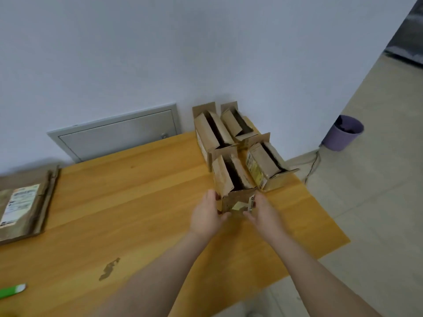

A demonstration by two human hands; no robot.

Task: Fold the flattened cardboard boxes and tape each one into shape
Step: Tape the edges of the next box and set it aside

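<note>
**A:** Where is the box that is being worked on?

**B:** The small brown cardboard box stands upright on the yellow wooden bench, toward the far right. Its top flaps are up and the inside is dark. A pale label patch shows on its near face.

**A:** And the hands?

**B:** One is on each side. The left hand lies against the box's left wall and the right hand against its right wall. The fingers are fairly straight and point away, and the thumbs reach toward each other low on the near face. They are spread hands holding the box between them, not pinching it. The picture is soft there, so the palms may only just touch the cardboard.

**A:** What is around it?

**B:** Three more open-topped cardboard boxes sit clustered with it. The right-hand box is just beside it and has a yellowish label. The rear left box and rear right box are behind, near the white wall.

**A:** And on the left?

**B:** A stack of flattened cardboard with a white printed label lies at the bench's left edge, well apart from the hands. A green object pokes in at the lower left, and I can't tell what it is. A dark stain marks the bench nearer the front.

**A:** Off the bench?

**B:** A purple bin stands on the pale floor, and there is a grey metal hatch low in the wall.
</note>
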